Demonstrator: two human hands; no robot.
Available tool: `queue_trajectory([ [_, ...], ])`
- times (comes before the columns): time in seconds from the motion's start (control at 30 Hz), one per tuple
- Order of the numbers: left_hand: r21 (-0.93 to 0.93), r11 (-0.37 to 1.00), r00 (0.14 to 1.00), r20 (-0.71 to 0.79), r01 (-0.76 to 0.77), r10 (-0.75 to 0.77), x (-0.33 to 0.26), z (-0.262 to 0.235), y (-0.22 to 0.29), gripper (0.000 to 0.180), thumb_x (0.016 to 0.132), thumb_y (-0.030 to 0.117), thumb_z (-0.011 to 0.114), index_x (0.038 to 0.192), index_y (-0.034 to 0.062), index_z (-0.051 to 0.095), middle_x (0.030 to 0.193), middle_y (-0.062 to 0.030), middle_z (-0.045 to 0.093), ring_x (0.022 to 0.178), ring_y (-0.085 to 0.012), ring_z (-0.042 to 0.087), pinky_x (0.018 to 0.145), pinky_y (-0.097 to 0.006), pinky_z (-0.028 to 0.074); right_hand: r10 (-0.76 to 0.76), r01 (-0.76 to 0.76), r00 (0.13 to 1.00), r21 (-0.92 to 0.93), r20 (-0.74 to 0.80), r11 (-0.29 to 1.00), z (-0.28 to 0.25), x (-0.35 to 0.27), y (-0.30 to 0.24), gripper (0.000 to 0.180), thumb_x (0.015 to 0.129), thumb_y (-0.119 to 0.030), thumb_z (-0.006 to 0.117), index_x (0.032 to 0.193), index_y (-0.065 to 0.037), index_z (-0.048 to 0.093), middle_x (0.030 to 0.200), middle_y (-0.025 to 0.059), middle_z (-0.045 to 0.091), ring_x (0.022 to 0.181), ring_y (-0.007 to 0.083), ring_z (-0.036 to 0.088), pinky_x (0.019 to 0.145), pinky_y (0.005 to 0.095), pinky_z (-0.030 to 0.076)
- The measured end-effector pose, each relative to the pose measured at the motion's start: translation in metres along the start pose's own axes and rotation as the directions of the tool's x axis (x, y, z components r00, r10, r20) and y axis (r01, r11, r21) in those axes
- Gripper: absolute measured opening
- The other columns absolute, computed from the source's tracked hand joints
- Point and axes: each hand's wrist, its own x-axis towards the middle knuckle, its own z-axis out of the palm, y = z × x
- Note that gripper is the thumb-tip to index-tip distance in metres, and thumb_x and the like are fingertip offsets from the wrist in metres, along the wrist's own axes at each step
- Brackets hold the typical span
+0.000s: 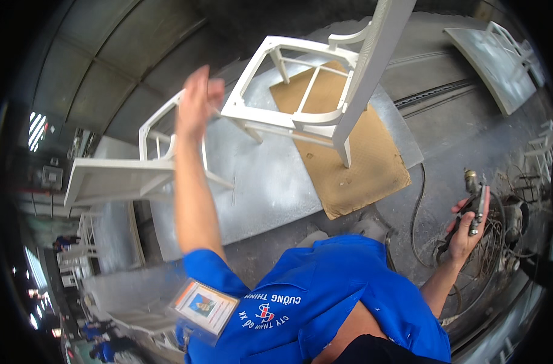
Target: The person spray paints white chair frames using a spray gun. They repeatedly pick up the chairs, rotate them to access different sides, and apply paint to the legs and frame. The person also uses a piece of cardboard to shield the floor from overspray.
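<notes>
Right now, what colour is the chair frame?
White, seen best in the head view: the chair frame on brown cardboard.

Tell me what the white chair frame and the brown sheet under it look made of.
Chair frame: probably wood under matte white paint, going by its square-cut rails. Brown sheet: likely cardboard or fibreboard, flat, dull, with a worn edge.

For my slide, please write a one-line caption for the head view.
Left hand touches a white chair frame on cardboard; right hand holds a spray gun.

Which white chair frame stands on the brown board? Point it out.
The right chair frame, with a leg on the brown board. The left chair frame, by the left hand, sits off it on the grey sheet.
</notes>
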Motion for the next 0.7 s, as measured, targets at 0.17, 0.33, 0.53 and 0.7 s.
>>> queue_trajectory([
  [0.17,-0.433,0.498,0.447,-0.22,0.751,-0.867,-0.244,-0.043,-0.307,0.047,0.102,0.051,0.064,0.129,0.0121,0.056,0.105,-0.0054,0.065,0.092,-0.0188,0.065,0.081,-0.043,0.055,0.247,-0.252,0.964,-0.038,-0.103,0.967,0.011,-0.055,-0.007,0.062,0.108,-0.034,0.057,0.163,-0.016,0.034,0.099,0.0019,0.061,0.08,0.0084,0.062,0.049,0.019,0.046],
  [0.33,-0.027,-0.084,-0.086,-0.095,0.996,-0.992,-0.543,-0.022,-0.379,0.036,0.104,0.046,0.059,0.11,0.0107,0.064,0.081,-0.0053,0.062,0.068,-0.0235,0.059,0.064,-0.048,0.052,0.388,-0.376,0.92,-0.162,0.052,0.913,0.032,-0.1,-0.004,0.062,0.107,-0.032,0.058,0.163,-0.018,0.035,0.093,0.0009,0.06,0.075,0.0075,0.059,0.049,0.0214,0.047],
  [0.53,0.464,-0.017,-0.037,0.033,0.886,-0.999,-0.574,-0.089,-0.35,0.027,0.103,0.037,0.06,0.107,0.0109,0.066,0.076,-0.003,0.061,0.06,-0.0201,0.055,0.057,-0.04,0.049,0.291,-0.224,0.934,-0.296,0.207,0.929,0.104,-0.166,-0.028,0.062,0.105,-0.03,0.061,0.161,-0.016,0.039,0.089,0.004,0.063,0.075,0.0118,0.06,0.061,0.0282,0.051],
  [0.7,0.129,0.2,0.221,-0.177,0.971,-0.959,-0.428,-0.162,-0.367,0.015,0.103,0.025,0.061,0.107,0.0112,0.067,0.074,-0.001,0.062,0.056,-0.0142,0.053,0.051,-0.033,0.045,0.227,-0.181,0.931,-0.181,0.284,0.967,0.21,-0.177,-0.078,0.061,0.102,-0.018,0.062,0.158,-0.006,0.042,0.097,0.0091,0.064,0.084,0.0177,0.061,0.08,0.0326,0.051],
])
